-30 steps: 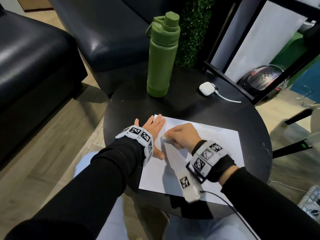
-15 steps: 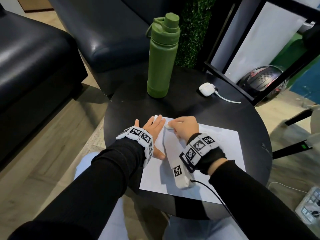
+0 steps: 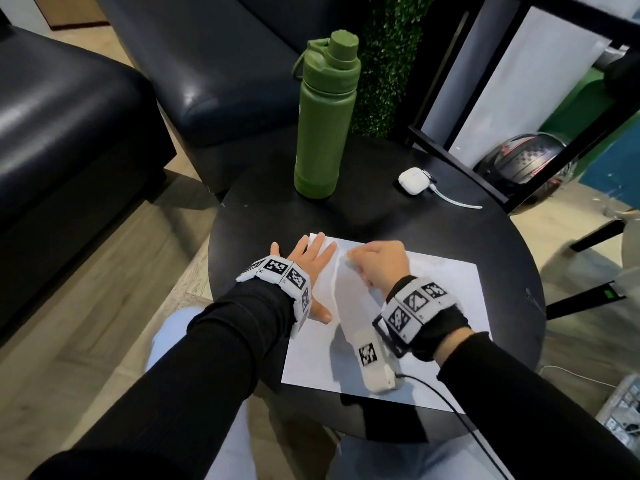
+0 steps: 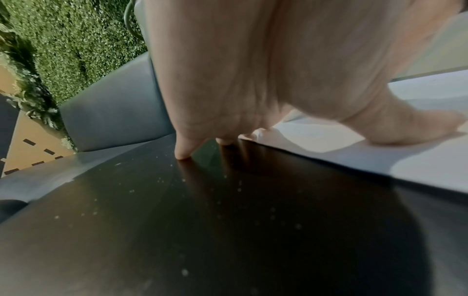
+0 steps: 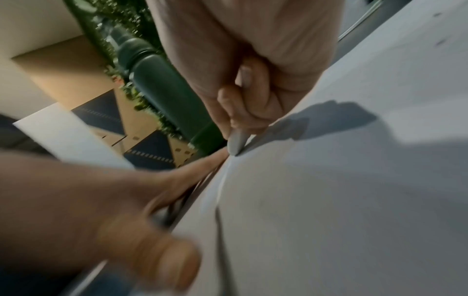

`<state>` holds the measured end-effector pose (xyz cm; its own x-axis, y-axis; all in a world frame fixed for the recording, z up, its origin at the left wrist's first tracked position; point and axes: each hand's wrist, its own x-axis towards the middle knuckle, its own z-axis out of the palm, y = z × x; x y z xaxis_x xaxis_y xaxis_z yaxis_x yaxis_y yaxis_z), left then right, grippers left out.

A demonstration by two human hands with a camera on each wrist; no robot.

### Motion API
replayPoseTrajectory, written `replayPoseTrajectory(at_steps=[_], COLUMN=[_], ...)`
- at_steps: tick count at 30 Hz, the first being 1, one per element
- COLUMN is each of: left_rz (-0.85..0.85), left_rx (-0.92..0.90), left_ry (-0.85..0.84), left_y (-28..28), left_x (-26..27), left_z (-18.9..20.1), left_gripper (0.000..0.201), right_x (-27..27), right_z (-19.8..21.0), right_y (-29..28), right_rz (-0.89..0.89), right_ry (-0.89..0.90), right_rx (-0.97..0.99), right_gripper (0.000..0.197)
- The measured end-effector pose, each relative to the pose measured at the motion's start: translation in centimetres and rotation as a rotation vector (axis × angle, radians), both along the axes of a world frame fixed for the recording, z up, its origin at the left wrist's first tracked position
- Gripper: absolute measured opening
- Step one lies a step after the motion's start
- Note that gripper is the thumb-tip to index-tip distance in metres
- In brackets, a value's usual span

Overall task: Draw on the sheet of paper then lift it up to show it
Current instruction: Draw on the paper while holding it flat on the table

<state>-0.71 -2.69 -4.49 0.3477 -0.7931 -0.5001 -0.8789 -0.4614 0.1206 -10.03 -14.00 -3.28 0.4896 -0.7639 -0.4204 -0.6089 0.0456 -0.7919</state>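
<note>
- One round black bench (image 3: 450,237) carries everything, with dark armchairs (image 3: 214,81) beyond its far-left edge.
- White sheet of paper (image 3: 446,299) lies flat on the bench's near half, its near edge close to the bench's near edge.
- Green water bottle (image 3: 325,123) stands upright near the far edge, well apart from the paper.
- Left hand (image 3: 308,265), one of the two hands, lies flat with straight, spread fingers across the paper's far-left corner: thumb on the sheet, outer fingertips (image 4: 182,152) on bare bench.
- Right hand (image 3: 381,265) is curled around a pale pen (image 5: 236,140) near the paper's far edge, just beside the left hand; the tip touches the sheet.
- White earbud case (image 3: 414,180) with a cable (image 3: 457,202) sits by the far-right edge.
</note>
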Motion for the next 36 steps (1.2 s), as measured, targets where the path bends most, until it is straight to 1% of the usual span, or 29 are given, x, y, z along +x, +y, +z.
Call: replayPoseTrajectory(at_steps=[2,3,4,5,7,9,11,13,14,15,16,18,19,20,22,24,26,28,30,32,34,36], left_rz=[-0.001,0.002,0.004,0.005,0.003,0.003,0.005,0.006,0.008,0.010,0.010,0.008,0.007,0.006,0.010,0.006,-0.002,0.005,0.012,0.018,0.025,0.031], left_rx=[0.007,0.011,0.013,0.013,0.017,0.016,0.009,0.007,0.004,0.002,0.002,0.008,0.009,0.005,-0.012,-0.024,-0.008,0.005,0.016,0.034,0.033,0.023], left_ry=[0.009,0.012,0.013,0.013,-0.001,-0.019,-0.011,0.006,0.008,0.008,0.006,-0.002,-0.007,-0.014,-0.026,-0.036,-0.036,-0.018,-0.011,-0.018,-0.016,0.008], left_y=[-0.1,-0.1,-0.2,-0.2,-0.2,-0.2,-0.1,-0.2,-0.2,-0.3,-0.3,-0.3,-0.2,-0.2,-0.2,-0.3,-0.4,-0.5,-0.6,-0.7,-0.8,-0.8], left_x=[0.1,0.1,0.1,0.1,0.0,-0.2,-0.2,-0.1,0.0,0.0,0.0,0.0,-0.1,0.0,0.1,0.2,0.3,0.2,0.0,-0.2,-0.3,-0.2], left_z=[0.1,0.1,0.2,0.2,0.0,-0.2,-0.1,0.1,0.2,0.2,0.1,-0.3,-0.6,-0.8,-1.2,-1.5,-1.6,-1.5,-1.5,-1.4,-1.2,-1.1], left_gripper=[0.118,0.118,0.119,0.119,0.119,0.119,0.119,0.118,0.118,0.118,0.118,0.119,0.119,0.120,0.120,0.122,0.124,0.123,0.123,0.123,0.123,0.123], right_x=[-0.7,-0.8,-0.8,-0.6,0.3,1.1,0.9,0.2,0.0,0.0,0.1,0.6,0.8,0.7,-0.3,-1.8,-2.7,-2.4,-1.3,-0.3,-0.1,-1.1], right_z=[0.1,0.1,0.2,0.3,0.3,0.1,-0.2,-0.1,0.1,0.2,0.2,0.2,0.2,0.2,0.3,0.5,0.7,0.9,0.8,0.8,0.8,0.9], right_y=[1.4,1.6,1.3,0.8,-0.8,-1.3,-0.4,0.9,1.0,0.5,-0.1,-1.4,-1.7,-1.5,-0.1,1.4,1.9,1.2,-0.1,-1.0,-0.8,0.4], right_rz=[0.134,0.180,0.189,0.155,0.023,-0.037,0.046,0.157,0.168,0.142,0.080,-0.102,-0.154,-0.151,-0.026,0.127,0.206,0.162,0.011,-0.095,-0.108,-0.042], right_ry=[0.073,0.085,0.081,0.066,0.022,0.012,0.065,0.112,0.110,0.091,0.065,-0.003,-0.025,-0.024,0.024,0.069,0.100,0.088,0.029,0.011,-0.012,-0.020], right_rx=[0.026,0.043,0.048,0.031,-0.027,-0.072,-0.059,0.021,0.058,0.063,0.054,0.065,0.060,0.046,0.026,0.079,0.143,0.201,0.243,0.201,0.123,0.088], right_gripper=[0.004,0.003,0.002,0.002,0.003,0.011,0.016,0.012,0.009,0.006,0.006,0.009,0.011,0.014,0.017,0.010,0.008,0.008,0.011,0.013,0.015,0.010])
